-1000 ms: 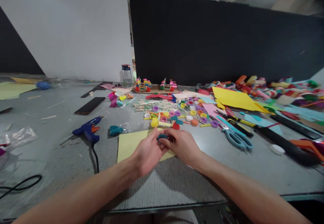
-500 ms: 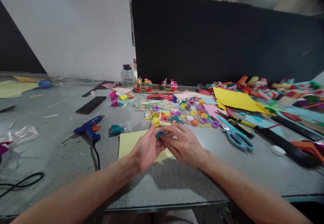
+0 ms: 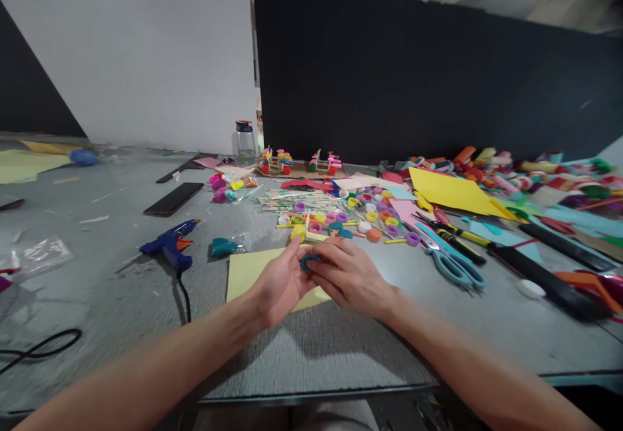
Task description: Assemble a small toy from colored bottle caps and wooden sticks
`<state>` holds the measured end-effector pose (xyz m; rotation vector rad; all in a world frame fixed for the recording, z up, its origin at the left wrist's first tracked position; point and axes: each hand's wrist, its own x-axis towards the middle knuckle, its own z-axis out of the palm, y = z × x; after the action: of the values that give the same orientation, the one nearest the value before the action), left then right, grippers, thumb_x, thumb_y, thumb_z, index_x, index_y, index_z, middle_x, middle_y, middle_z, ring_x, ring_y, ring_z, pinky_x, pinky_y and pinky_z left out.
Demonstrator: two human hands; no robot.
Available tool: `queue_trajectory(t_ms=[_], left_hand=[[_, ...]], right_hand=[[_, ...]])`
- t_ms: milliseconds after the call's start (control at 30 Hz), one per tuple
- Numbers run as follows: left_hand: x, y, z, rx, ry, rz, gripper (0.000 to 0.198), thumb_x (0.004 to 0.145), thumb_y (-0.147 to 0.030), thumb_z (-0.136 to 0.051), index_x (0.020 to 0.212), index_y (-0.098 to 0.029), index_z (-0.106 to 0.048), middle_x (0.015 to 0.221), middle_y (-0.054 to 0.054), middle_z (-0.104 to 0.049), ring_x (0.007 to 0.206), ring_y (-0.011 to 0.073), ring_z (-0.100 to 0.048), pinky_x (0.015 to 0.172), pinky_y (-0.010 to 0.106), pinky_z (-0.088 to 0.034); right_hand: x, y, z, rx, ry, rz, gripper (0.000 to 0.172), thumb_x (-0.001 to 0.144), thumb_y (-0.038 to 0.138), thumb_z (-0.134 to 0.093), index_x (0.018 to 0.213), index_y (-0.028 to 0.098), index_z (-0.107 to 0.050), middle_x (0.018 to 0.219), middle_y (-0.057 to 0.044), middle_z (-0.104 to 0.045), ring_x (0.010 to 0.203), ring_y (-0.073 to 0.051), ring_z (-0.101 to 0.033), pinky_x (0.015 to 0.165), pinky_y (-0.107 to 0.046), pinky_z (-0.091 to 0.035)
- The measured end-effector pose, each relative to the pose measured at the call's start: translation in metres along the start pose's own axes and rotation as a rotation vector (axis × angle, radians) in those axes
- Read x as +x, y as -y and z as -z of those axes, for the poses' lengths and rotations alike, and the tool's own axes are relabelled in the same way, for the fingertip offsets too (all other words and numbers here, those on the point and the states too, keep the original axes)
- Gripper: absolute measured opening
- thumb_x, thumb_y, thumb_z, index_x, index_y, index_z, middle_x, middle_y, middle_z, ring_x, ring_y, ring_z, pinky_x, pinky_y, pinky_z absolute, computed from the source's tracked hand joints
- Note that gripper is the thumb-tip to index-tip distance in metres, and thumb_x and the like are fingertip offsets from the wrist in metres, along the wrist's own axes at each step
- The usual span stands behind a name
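Both hands meet over a sheet of pale yellow paper (image 3: 246,274), with a small blue bottle cap (image 3: 309,262) between them. My left hand (image 3: 282,285) is palm up, its fingers curled around the cap's left side and partly hidden. From the right, my right hand (image 3: 357,275) closes its fingers on the same cap, and its knuckles cover part of it. Just beyond the hands lie several coloured bottle caps, such as a pink one (image 3: 315,227) and an orange one (image 3: 374,235).
On the left lie a blue glue gun (image 3: 170,246) with its cord, a black phone (image 3: 174,198) and a teal packet (image 3: 224,247). To the right are scissors (image 3: 452,267), pliers (image 3: 457,239) and yellow paper (image 3: 455,192). Two small colourful models (image 3: 276,161) stand behind, near a bottle (image 3: 244,142).
The hands stay together on the bottle cap, with only a slight shift of the right fingers. The whole view has moved a little.
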<state>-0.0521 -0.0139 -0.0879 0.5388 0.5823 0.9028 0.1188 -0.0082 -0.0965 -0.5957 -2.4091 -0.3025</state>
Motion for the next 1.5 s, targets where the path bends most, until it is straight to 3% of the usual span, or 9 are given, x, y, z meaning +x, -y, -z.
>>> queue_trajectory(t_ms=[133,267,367,567,733,933,1200,1367,1500], left_hand=[[-0.0001,-0.0007,0.0008,-0.002,0.014,0.019,0.04,0.105,-0.041,-0.034,0.095,-0.014,-0.062,0.086,0.006,-0.064,0.076,0.013,-0.062,0.086,0.029,-0.051],[-0.0022,0.0001,-0.0019,0.017,0.035,0.049,0.042,0.106,-0.04,-0.029,0.098,-0.013,-0.061,0.085,0.006,-0.064,0.077,0.0143,-0.064,0.091,0.033,-0.051],[-0.0027,0.0009,-0.0029,0.037,0.059,0.064,0.043,0.105,-0.04,-0.029,0.103,-0.013,-0.061,0.089,0.007,-0.066,0.077,0.0148,-0.065,0.088,0.032,-0.051],[0.0,-0.0009,-0.0003,-0.014,0.061,0.056,0.046,0.106,-0.041,-0.028,0.114,-0.012,-0.062,0.09,0.007,-0.066,0.075,0.012,-0.064,0.081,0.026,-0.053],[-0.0003,-0.0016,0.0009,0.013,0.057,0.083,0.045,0.105,-0.042,-0.03,0.108,-0.013,-0.064,0.083,0.005,-0.066,0.072,0.0118,-0.065,0.08,0.027,-0.053],[0.0011,0.0039,0.0044,0.088,0.056,0.125,0.044,0.105,-0.043,-0.03,0.098,-0.014,-0.063,0.089,0.007,-0.07,0.075,0.0144,-0.069,0.086,0.033,-0.053],[0.0006,0.0054,0.0032,0.127,0.057,0.166,0.047,0.105,-0.045,-0.027,0.1,-0.015,-0.062,0.087,0.008,-0.072,0.081,0.0176,-0.071,0.098,0.038,-0.048],[-0.0012,0.0035,-0.0001,0.11,0.021,0.114,0.043,0.106,-0.039,-0.029,0.097,-0.013,-0.063,0.086,0.007,-0.071,0.077,0.0156,-0.07,0.097,0.038,-0.049],[-0.0012,0.0025,-0.0009,0.137,0.08,0.064,0.043,0.106,-0.04,-0.027,0.103,-0.012,-0.06,0.099,0.012,-0.071,0.084,0.0179,-0.071,0.099,0.04,-0.048]], right_hand=[[-0.0022,-0.0035,0.0013,0.071,-0.079,0.015,0.019,0.096,0.018,-0.053,0.112,0.014,-0.062,0.115,-0.013,-0.065,0.108,-0.022,-0.058,0.093,-0.04,-0.051],[-0.0025,-0.0048,0.0017,0.08,-0.064,-0.013,0.013,0.097,0.022,-0.052,0.106,0.017,-0.06,0.105,-0.011,-0.068,0.097,-0.022,-0.059,0.087,-0.039,-0.051],[-0.0022,-0.0048,0.0009,0.071,-0.029,-0.02,0.012,0.098,0.026,-0.052,0.103,0.017,-0.058,0.1,-0.011,-0.068,0.093,-0.022,-0.059,0.085,-0.04,-0.051],[-0.0018,-0.0056,0.0025,0.033,-0.011,0.011,0.019,0.097,0.029,-0.054,0.11,0.018,-0.063,0.114,-0.012,-0.065,0.104,-0.022,-0.057,0.091,-0.039,-0.051],[-0.0007,-0.0054,0.0022,0.004,-0.046,0.04,0.016,0.097,0.027,-0.054,0.099,0.018,-0.068,0.112,-0.012,-0.064,0.104,-0.023,-0.056,0.089,-0.04,-0.052],[-0.0006,-0.0055,0.0008,0.088,-0.017,0.054,0.015,0.096,0.021,-0.054,0.091,0.016,-0.066,0.106,-0.011,-0.066,0.1,-0.022,-0.057,0.09,-0.038,-0.051],[-0.0044,-0.0043,-0.0053,0.2,-0.066,-0.124,0.002,0.096,0.021,-0.056,0.096,0.019,-0.056,0.097,-0.008,-0.068,0.092,-0.02,-0.058,0.082,-0.036,-0.049],[-0.0044,-0.0041,-0.0056,0.207,-0.09,-0.198,0.017,0.091,0.017,-0.062,0.107,0.02,-0.058,0.11,-0.01,-0.066,0.102,-0.023,-0.059,0.087,-0.038,-0.049],[-0.0028,-0.0051,-0.0056,0.201,-0.102,-0.251,0.007,0.089,0.018,-0.065,0.096,0.02,-0.063,0.117,-0.011,-0.063,0.106,-0.025,-0.059,0.088,-0.042,-0.049]])
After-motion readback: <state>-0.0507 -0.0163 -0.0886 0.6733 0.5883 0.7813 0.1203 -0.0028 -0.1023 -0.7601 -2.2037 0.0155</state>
